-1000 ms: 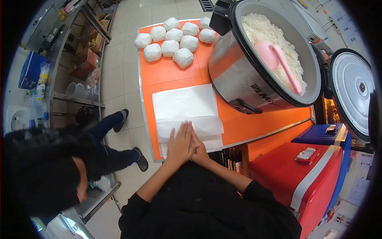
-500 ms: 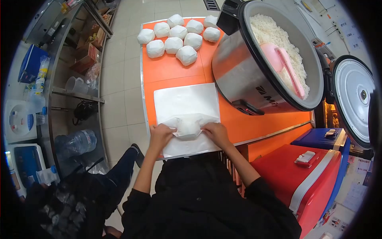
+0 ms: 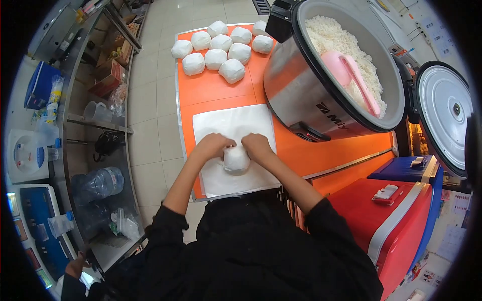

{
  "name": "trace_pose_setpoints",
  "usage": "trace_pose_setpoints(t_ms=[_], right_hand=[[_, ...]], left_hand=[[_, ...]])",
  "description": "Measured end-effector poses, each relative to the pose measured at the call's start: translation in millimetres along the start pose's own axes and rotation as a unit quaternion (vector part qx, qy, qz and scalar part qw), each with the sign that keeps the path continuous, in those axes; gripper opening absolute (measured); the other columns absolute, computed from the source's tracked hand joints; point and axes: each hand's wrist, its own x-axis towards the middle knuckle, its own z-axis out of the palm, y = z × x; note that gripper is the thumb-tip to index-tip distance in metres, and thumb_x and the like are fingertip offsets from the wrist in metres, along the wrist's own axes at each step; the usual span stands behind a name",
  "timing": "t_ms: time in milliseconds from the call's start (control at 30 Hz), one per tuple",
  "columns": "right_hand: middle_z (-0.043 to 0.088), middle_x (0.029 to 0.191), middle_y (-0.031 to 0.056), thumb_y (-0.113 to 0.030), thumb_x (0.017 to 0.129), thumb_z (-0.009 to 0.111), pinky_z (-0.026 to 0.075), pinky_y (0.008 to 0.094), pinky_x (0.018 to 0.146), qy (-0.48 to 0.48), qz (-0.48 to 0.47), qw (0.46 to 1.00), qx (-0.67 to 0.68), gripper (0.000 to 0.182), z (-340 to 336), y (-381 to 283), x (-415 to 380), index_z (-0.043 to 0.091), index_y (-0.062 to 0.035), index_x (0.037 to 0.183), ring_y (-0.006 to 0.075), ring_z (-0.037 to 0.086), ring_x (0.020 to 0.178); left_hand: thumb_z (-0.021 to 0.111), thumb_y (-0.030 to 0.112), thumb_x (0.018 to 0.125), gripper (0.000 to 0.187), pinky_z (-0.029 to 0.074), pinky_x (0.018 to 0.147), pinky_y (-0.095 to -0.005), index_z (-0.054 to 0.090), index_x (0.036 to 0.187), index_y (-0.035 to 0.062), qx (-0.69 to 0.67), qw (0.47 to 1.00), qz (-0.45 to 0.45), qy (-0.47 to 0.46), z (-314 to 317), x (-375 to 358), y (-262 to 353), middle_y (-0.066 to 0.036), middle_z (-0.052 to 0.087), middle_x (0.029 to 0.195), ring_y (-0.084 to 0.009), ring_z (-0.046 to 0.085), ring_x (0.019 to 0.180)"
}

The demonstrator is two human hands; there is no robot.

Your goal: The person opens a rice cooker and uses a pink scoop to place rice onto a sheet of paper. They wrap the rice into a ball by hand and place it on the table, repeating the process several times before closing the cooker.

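Observation:
A white paper parcel (image 3: 236, 161) with a rounded bulge sits on a stack of white paper sheets (image 3: 217, 120) in front of me. My left hand (image 3: 217, 145) is closed at the parcel's far left edge, its fingers curled on the wrapping paper. At the far right edge my right hand (image 3: 256, 146) is likewise closed on the paper, knuckles up. The fingertips of both hands are partly hidden. Several finished-looking wrapped parcels (image 3: 232, 70) lie grouped at the far end of the orange table (image 3: 216, 95).
To the right stands a large open rice cooker (image 3: 306, 95) with white rice (image 3: 341, 37) and a pink scoop (image 3: 351, 80) in it. Its lid (image 3: 444, 113) hangs open. Red (image 3: 371, 215) and blue cool boxes (image 3: 401, 168) are nearer. Metal shelving (image 3: 100, 120) runs left; another person's hand (image 3: 76, 266) shows low left.
Both hands have moved from the parcel's sides to its far edge and closer together, drawing the paper in around the bulge. The person at left has shifted down, mostly out of view.

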Motion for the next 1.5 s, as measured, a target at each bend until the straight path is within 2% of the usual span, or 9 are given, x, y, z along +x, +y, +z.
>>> trace_pose_setpoints(t_ms=[267, 633, 700, 867, 967, 1133, 1200, 1400, 1500], right_hand=[[0.060, 0.091, 0.0102, -0.002, 0.073, 0.057, 0.049, 0.0321, 0.066, 0.351, 0.097, 0.906, 0.215, 0.033, 60, -38, -69, 0.058, -0.0033, 0.106, 0.0261, 0.060, 0.081], [0.027, 0.138, 0.0181, -0.015, 0.078, 0.056, 0.021, 0.0418, 0.105, 0.276, 0.083, 0.782, 0.553, 0.069, 44, -68, -49, 0.022, 0.0002, 0.135, 0.0298, 0.026, 0.129], [0.040, 0.128, 0.0119, -0.016, 0.081, 0.059, 0.031, 0.0308, 0.098, 0.285, 0.108, 0.564, 0.768, 0.055, 17, -77, -32, 0.036, -0.0007, 0.129, 0.0205, 0.038, 0.117], [0.054, 0.110, 0.0094, -0.007, 0.083, 0.057, 0.045, 0.0264, 0.084, 0.275, 0.088, 0.606, 0.741, 0.043, -26, -95, -18, 0.045, -0.0005, 0.124, 0.0150, 0.053, 0.098], [0.054, 0.113, 0.0110, -0.009, 0.085, 0.055, 0.042, 0.0271, 0.088, 0.206, 0.027, 0.552, 0.808, 0.045, -41, -108, -24, 0.043, -0.0011, 0.128, 0.0141, 0.050, 0.103], [0.054, 0.114, 0.0197, -0.015, 0.082, 0.061, 0.043, 0.0323, 0.088, 0.241, 0.001, 0.699, 0.674, 0.052, -65, -97, 1, 0.041, -0.0017, 0.128, 0.0236, 0.053, 0.106], [0.046, 0.123, 0.0236, -0.017, 0.080, 0.062, 0.041, 0.0375, 0.090, 0.216, 0.072, 0.970, 0.085, 0.059, -107, -87, -11, 0.037, -0.0025, 0.131, 0.0300, 0.050, 0.112], [0.060, 0.088, 0.0162, -0.007, 0.079, 0.049, 0.046, 0.0405, 0.069, 0.395, 0.089, 0.914, 0.020, 0.020, -317, 8, -61, 0.055, -0.0033, 0.098, 0.0320, 0.059, 0.082], [0.061, 0.085, 0.0201, -0.017, 0.074, 0.062, 0.046, 0.0433, 0.069, 0.123, 0.218, 0.947, -0.202, 0.022, -344, 99, -65, 0.056, 0.0016, 0.084, 0.0378, 0.059, 0.080]], left_hand=[[0.056, -0.002, 0.075, 0.035, 0.047, 0.055, -0.0371, 0.064, 0.106, 0.0121, -0.074, 0.847, -0.311, 0.424, 103, -38, 61, -0.014, 0.062, 0.073, -0.0291, 0.061, 0.059], [0.055, 0.007, 0.080, 0.074, 0.033, 0.099, -0.0436, 0.010, 0.139, -0.0027, -0.261, 0.888, -0.240, 0.294, 99, -50, 76, -0.027, 0.029, 0.137, -0.0433, 0.040, 0.118], [0.050, 0.018, 0.086, 0.071, 0.029, 0.103, -0.0425, 0.008, 0.139, -0.0045, -0.363, 0.824, -0.233, 0.368, 87, -43, 91, -0.028, 0.026, 0.139, -0.0386, 0.032, 0.127], [0.032, 0.035, 0.094, 0.062, 0.028, 0.102, -0.0358, 0.012, 0.140, -0.0024, -0.411, 0.715, -0.085, 0.560, 56, -30, 112, -0.019, 0.024, 0.140, -0.0315, 0.032, 0.127], [0.041, 0.034, 0.094, 0.047, 0.039, 0.095, -0.0371, 0.036, 0.125, -0.0001, -0.627, 0.472, -0.173, 0.595, 18, -29, 125, -0.014, 0.044, 0.123, -0.0239, 0.045, 0.115], [0.054, 0.028, 0.089, 0.041, 0.048, 0.082, -0.0305, 0.047, 0.116, -0.0034, -0.636, 0.485, -0.208, 0.563, -21, -25, 81, -0.011, 0.057, 0.106, -0.0200, 0.057, 0.098], [0.056, 0.027, 0.088, 0.041, 0.048, 0.081, -0.0308, 0.049, 0.116, -0.0024, -0.758, 0.369, -0.192, 0.502, -28, -11, 32, -0.012, 0.056, 0.109, -0.0185, 0.057, 0.098], [0.071, 0.033, 0.075, 0.054, 0.047, 0.083, -0.0314, 0.053, 0.112, -0.0022, -0.488, 0.654, -0.285, 0.503, -47, 46, -106, -0.013, 0.057, 0.111, -0.0223, 0.058, 0.098], [0.074, 0.035, 0.071, 0.062, 0.045, 0.087, -0.0340, 0.052, 0.113, -0.0038, -0.398, 0.730, -0.282, 0.479, -48, 70, -174, -0.016, 0.056, 0.113, -0.0252, 0.055, 0.103]])
